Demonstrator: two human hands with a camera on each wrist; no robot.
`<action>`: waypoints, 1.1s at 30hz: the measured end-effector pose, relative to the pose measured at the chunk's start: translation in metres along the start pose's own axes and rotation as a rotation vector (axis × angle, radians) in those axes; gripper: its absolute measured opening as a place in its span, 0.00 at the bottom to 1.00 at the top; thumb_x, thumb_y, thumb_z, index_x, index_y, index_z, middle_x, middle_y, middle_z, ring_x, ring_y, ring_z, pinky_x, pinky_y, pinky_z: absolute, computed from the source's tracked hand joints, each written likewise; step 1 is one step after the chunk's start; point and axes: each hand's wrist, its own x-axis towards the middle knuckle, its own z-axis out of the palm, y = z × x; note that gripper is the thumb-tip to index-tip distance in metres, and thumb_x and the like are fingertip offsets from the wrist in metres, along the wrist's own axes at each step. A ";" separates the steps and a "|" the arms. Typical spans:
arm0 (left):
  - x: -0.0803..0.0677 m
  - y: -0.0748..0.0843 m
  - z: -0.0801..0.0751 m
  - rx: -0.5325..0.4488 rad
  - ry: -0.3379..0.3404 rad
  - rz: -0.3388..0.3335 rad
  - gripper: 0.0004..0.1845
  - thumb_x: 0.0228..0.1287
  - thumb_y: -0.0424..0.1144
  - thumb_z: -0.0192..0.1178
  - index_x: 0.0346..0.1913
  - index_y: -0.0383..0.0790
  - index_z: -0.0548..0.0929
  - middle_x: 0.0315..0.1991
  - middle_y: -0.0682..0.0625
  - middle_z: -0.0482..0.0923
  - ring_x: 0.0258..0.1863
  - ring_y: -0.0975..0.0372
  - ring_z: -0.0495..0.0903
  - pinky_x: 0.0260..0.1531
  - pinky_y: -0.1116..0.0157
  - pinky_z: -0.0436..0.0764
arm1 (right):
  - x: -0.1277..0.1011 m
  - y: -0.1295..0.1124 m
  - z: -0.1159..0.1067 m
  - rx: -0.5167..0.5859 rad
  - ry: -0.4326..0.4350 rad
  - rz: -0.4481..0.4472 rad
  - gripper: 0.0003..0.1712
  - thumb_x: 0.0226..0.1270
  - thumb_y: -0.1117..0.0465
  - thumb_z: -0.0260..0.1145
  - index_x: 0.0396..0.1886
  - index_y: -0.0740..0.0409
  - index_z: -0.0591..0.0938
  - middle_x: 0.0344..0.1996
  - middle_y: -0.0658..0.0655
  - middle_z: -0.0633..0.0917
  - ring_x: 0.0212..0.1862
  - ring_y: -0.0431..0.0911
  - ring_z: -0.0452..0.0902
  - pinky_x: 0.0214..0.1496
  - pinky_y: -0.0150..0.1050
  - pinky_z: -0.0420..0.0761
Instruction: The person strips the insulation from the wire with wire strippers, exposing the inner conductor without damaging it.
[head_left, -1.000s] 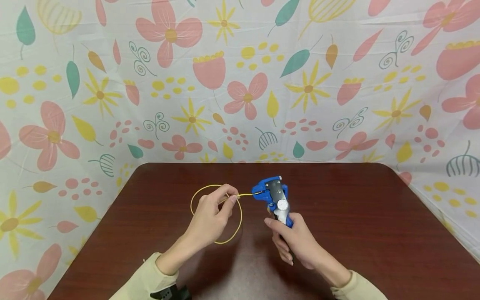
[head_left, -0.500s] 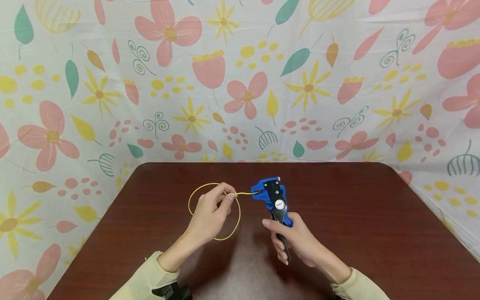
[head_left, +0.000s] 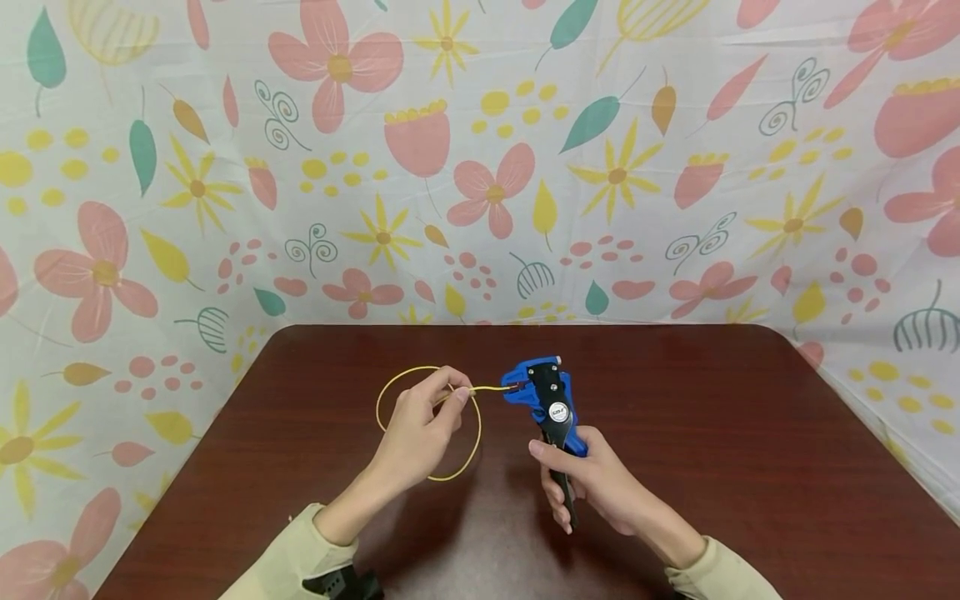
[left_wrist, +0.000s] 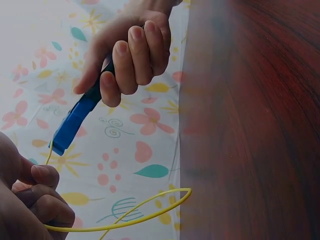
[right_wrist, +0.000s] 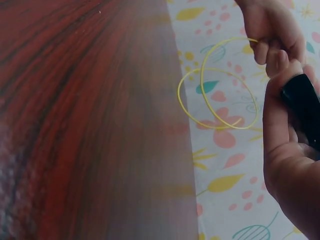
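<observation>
Between thumb and fingers my left hand (head_left: 422,429) pinches a thin yellow wire (head_left: 490,387) close to one end. The rest of that wire loops loosely behind and below the hand. My right hand (head_left: 592,479) grips a blue and black wire stripper (head_left: 555,392) by its handles, head upward and tilted left. The wire's end lies in the mouth of the tool, at its left side; its very tip is hard to make out. In the left wrist view the blue head (left_wrist: 70,127) meets the wire just beyond the left fingertips. The right wrist view shows a black handle (right_wrist: 302,110) in the right palm.
Both hands are held above a dark red-brown wooden table (head_left: 712,417). A floral cloth (head_left: 480,167) hangs behind it and along both sides. A black strap-like device (head_left: 341,583) sits at the left sleeve.
Over the last second the wire stripper has turned slightly, so its round badge no longer glares. The left hand and wire have shifted slightly left, and the wire end stays in the tool's mouth.
</observation>
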 end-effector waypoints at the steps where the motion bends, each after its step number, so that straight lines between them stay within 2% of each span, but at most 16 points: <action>1: 0.000 0.000 0.000 -0.003 -0.001 -0.001 0.06 0.82 0.37 0.56 0.43 0.47 0.83 0.15 0.57 0.64 0.19 0.63 0.69 0.23 0.67 0.66 | 0.000 0.000 0.000 0.004 -0.006 -0.002 0.21 0.87 0.61 0.52 0.34 0.76 0.69 0.19 0.54 0.78 0.17 0.46 0.77 0.20 0.46 0.83; 10: -0.002 0.000 0.000 -0.005 -0.010 -0.003 0.06 0.82 0.36 0.56 0.43 0.47 0.83 0.15 0.57 0.64 0.19 0.64 0.69 0.24 0.67 0.66 | -0.001 0.003 0.002 0.056 -0.060 -0.011 0.14 0.86 0.63 0.52 0.41 0.70 0.75 0.26 0.59 0.82 0.26 0.49 0.85 0.31 0.56 0.88; 16: -0.003 0.000 -0.001 -0.022 -0.018 0.013 0.06 0.82 0.37 0.56 0.43 0.46 0.83 0.15 0.57 0.63 0.18 0.65 0.65 0.23 0.68 0.63 | -0.001 0.006 -0.001 0.109 -0.118 -0.028 0.15 0.88 0.65 0.48 0.49 0.77 0.74 0.33 0.63 0.85 0.35 0.55 0.90 0.41 0.60 0.87; 20: -0.002 -0.001 0.000 -0.041 -0.030 0.026 0.06 0.82 0.35 0.55 0.44 0.46 0.82 0.15 0.58 0.61 0.17 0.65 0.63 0.22 0.68 0.62 | -0.001 0.007 -0.003 0.123 -0.151 -0.042 0.17 0.88 0.66 0.46 0.52 0.82 0.71 0.35 0.63 0.86 0.37 0.56 0.90 0.42 0.60 0.87; 25: 0.000 -0.001 0.001 -0.057 -0.037 0.044 0.06 0.82 0.35 0.56 0.44 0.45 0.82 0.15 0.58 0.61 0.17 0.65 0.62 0.22 0.68 0.62 | 0.000 0.005 -0.002 0.108 -0.157 -0.053 0.17 0.88 0.66 0.47 0.52 0.83 0.70 0.36 0.63 0.86 0.36 0.55 0.90 0.41 0.61 0.87; 33: 0.001 -0.002 0.002 -0.045 -0.034 0.055 0.06 0.82 0.36 0.56 0.43 0.45 0.82 0.16 0.57 0.64 0.17 0.65 0.65 0.24 0.67 0.65 | 0.001 0.003 0.001 0.075 -0.102 -0.012 0.14 0.87 0.65 0.50 0.49 0.77 0.73 0.33 0.62 0.85 0.33 0.52 0.89 0.40 0.64 0.86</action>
